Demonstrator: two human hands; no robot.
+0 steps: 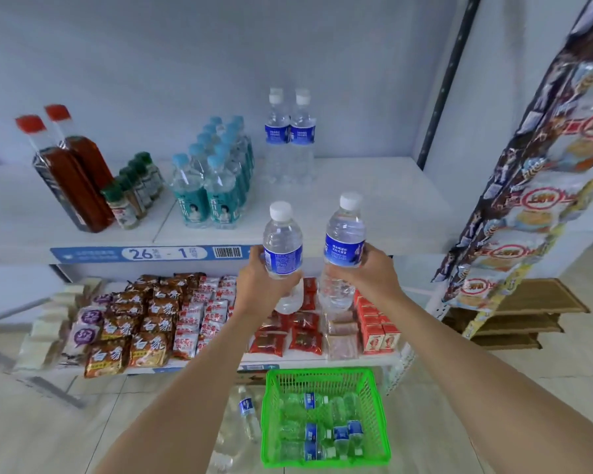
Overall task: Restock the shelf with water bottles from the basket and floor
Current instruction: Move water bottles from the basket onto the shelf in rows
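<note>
Both forearms reach over the green basket (326, 419), left hand (264, 282) and right hand (374, 271) each gripping a full, smooth, probably weighty water bottle (283, 244) mid-body, best held at the label.

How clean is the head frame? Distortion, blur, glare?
Head view: strong wide-angle bowing, shelf edge and right upright curve; hanging snack strips at right smear soft; light flat and bluish, shadows faint, no hard glare; held bottles in left hand and right hand fairly sharp; green basket softer.
</note>
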